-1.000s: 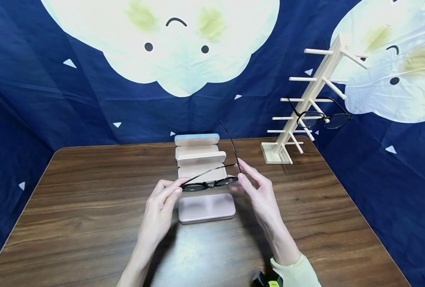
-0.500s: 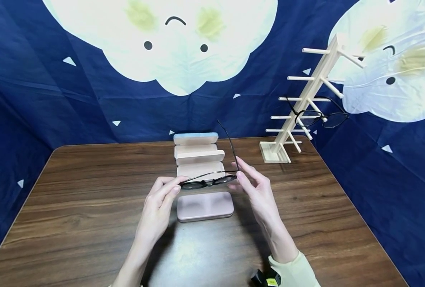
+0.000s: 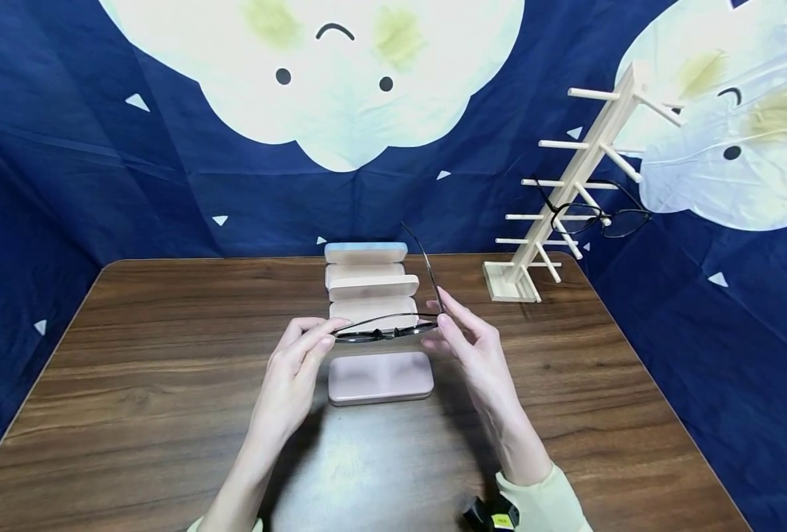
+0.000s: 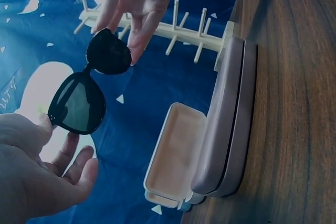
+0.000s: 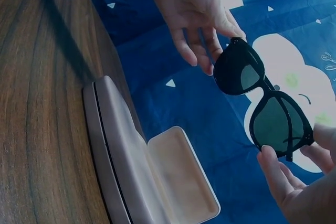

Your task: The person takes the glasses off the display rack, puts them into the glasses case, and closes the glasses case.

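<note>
Both hands hold a pair of black sunglasses point(image 3: 414, 330) in the air above the table. Thumb and fingers of my left hand point(image 3: 292, 375) pinch the frame's left end by the hinge. At the other end, my right hand point(image 3: 478, 358) pinches the right hinge area. The right temple arm sticks out away from me, while the left one lies across behind the lenses. Dark green lenses point(image 4: 81, 103) show in the left wrist view. Just below the sunglasses, a shut pink glasses case point(image 3: 381, 378) lies on the table.
Behind the pink case stand two opened glasses cases point(image 3: 373, 309) with pale linings, the rear one with a blue lid point(image 3: 365, 253). A wooden peg rack point(image 3: 569, 177) at the back right carries black-framed glasses point(image 3: 626, 223). A blue curtain point(image 3: 187, 196) borders the wooden table point(image 3: 134, 399).
The left temple arm has swung closer to the lenses, narrowing the gap. Both hands keep their hold on the sunglasses. The head view has shifted slightly.
</note>
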`<state>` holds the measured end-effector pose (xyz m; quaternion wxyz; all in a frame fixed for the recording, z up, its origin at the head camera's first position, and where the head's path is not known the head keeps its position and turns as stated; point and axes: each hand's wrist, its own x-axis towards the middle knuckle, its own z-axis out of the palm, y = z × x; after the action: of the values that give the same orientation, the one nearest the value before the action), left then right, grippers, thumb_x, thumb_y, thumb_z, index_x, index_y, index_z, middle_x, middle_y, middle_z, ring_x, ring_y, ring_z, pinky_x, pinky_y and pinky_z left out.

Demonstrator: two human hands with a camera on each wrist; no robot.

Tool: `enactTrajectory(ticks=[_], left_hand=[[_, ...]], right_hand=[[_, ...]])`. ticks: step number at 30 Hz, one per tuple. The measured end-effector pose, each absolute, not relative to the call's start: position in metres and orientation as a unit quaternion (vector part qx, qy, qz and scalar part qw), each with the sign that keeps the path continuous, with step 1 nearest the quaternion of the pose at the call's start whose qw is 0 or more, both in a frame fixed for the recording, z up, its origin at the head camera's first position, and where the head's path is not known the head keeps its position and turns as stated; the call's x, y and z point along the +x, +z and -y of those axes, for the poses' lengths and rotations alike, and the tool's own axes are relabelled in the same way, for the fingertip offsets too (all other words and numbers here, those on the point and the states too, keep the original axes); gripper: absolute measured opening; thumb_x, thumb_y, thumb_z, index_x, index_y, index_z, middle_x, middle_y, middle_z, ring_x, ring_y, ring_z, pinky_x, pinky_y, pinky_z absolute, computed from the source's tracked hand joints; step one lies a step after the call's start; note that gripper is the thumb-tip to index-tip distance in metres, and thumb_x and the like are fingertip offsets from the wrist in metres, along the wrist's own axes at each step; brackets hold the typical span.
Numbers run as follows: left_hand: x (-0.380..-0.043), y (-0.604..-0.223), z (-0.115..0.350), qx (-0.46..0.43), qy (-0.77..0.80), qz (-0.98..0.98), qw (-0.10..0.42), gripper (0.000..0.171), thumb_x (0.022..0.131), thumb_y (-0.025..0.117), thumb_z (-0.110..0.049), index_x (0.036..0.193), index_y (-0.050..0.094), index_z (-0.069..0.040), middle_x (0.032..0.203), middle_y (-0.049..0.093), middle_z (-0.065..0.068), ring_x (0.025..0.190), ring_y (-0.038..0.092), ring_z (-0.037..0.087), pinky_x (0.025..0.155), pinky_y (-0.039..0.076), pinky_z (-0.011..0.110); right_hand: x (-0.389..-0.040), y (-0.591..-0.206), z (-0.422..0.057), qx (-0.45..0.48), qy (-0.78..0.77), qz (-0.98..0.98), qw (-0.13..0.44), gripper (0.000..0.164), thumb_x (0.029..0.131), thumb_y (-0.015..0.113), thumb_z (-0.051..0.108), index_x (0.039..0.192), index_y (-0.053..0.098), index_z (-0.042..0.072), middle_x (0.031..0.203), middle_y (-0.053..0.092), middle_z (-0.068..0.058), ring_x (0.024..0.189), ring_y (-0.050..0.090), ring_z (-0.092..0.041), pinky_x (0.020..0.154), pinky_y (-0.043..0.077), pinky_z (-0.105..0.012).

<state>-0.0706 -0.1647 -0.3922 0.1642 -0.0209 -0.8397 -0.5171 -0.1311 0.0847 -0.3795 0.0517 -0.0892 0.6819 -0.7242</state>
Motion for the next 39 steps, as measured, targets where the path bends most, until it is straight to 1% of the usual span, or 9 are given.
enactTrajectory(ticks=[6,12,16,20,24,28,32,34,39], left_hand=[[-0.0718,-0.3912,0.1652,-0.019,-0.516,0.841,0.158,0.029,0.107,0.054,-0.02,0.13,0.072,-0.02,0.125,0.063,0.004,0.106,0.055,0.008,0.086,0.04,0.017],[-0.0735,-0.3894,0.1643,-0.022,-0.515,0.843,0.153,0.029,0.107,0.054,-0.02,0.129,0.072,-0.021,0.126,0.062,0.005,0.108,0.057,0.014,0.087,0.041,0.022],[-0.0735,-0.3894,0.1646,-0.024,-0.514,0.843,0.155,0.028,0.107,0.054,-0.02,0.129,0.073,-0.021,0.126,0.061,0.006,0.11,0.058,0.017,0.087,0.041,0.022],[-0.0726,-0.3892,0.1652,-0.026,-0.514,0.842,0.159,0.029,0.107,0.054,-0.02,0.128,0.073,-0.021,0.126,0.061,0.006,0.111,0.058,0.018,0.088,0.041,0.021],[-0.0711,-0.3881,0.1652,-0.028,-0.52,0.838,0.166,0.028,0.107,0.054,-0.018,0.128,0.073,-0.019,0.125,0.061,0.006,0.111,0.057,0.017,0.09,0.04,0.018],[-0.0705,-0.3878,0.1652,-0.033,-0.524,0.833,0.175,0.028,0.107,0.054,-0.017,0.126,0.074,-0.018,0.124,0.061,0.007,0.11,0.057,0.02,0.09,0.039,0.015],[-0.0703,-0.3885,0.1655,-0.031,-0.525,0.832,0.174,0.027,0.106,0.055,-0.017,0.125,0.075,-0.019,0.125,0.06,0.007,0.109,0.056,0.018,0.09,0.038,0.014],[-0.0704,-0.3889,0.1657,-0.029,-0.525,0.833,0.171,0.027,0.106,0.056,-0.017,0.125,0.075,-0.019,0.125,0.06,0.007,0.109,0.055,0.015,0.09,0.039,0.014],[-0.0705,-0.3898,0.1668,-0.03,-0.528,0.831,0.175,0.026,0.105,0.056,-0.016,0.124,0.075,-0.019,0.125,0.059,0.007,0.11,0.053,0.01,0.091,0.038,0.013]], right_hand=[[-0.1326,-0.3811,-0.0855,-0.108,-0.715,-0.689,0.05,0.051,0.103,0.06,0.008,0.153,0.05,0.013,0.145,0.058,-0.021,0.101,0.072,-0.012,0.088,0.063,-0.035],[-0.1325,-0.3828,-0.0877,-0.119,-0.716,-0.686,0.053,0.049,0.104,0.059,0.007,0.152,0.05,0.009,0.145,0.057,-0.022,0.104,0.073,-0.011,0.088,0.063,-0.037],[-0.1325,-0.3839,-0.0882,-0.124,-0.717,-0.684,0.055,0.048,0.104,0.057,0.006,0.151,0.051,0.007,0.145,0.057,-0.023,0.106,0.073,-0.01,0.089,0.063,-0.036],[-0.1332,-0.3849,-0.0883,-0.13,-0.712,-0.688,0.055,0.047,0.104,0.058,0.006,0.15,0.052,0.007,0.144,0.058,-0.021,0.108,0.073,-0.013,0.089,0.063,-0.036],[-0.1339,-0.386,-0.0877,-0.137,-0.708,-0.691,0.051,0.044,0.104,0.058,0.006,0.148,0.055,0.005,0.14,0.061,-0.017,0.11,0.073,-0.017,0.088,0.063,-0.036],[-0.1336,-0.3867,-0.0872,-0.134,-0.708,-0.692,0.048,0.042,0.104,0.057,0.006,0.146,0.057,0.004,0.136,0.064,-0.01,0.107,0.074,-0.016,0.089,0.063,-0.04],[-0.133,-0.3868,-0.0871,-0.135,-0.709,-0.69,0.049,0.041,0.104,0.058,0.008,0.145,0.057,0.003,0.132,0.065,-0.004,0.105,0.075,-0.018,0.091,0.061,-0.048],[-0.1329,-0.3868,-0.0871,-0.14,-0.709,-0.69,0.048,0.04,0.104,0.058,0.008,0.144,0.057,0.001,0.13,0.065,-0.005,0.102,0.075,-0.018,0.091,0.061,-0.049],[-0.1328,-0.3863,-0.0864,-0.15,-0.709,-0.688,0.046,0.038,0.104,0.057,0.006,0.141,0.058,-0.004,0.124,0.064,-0.004,0.096,0.076,-0.013,0.086,0.063,-0.04]])
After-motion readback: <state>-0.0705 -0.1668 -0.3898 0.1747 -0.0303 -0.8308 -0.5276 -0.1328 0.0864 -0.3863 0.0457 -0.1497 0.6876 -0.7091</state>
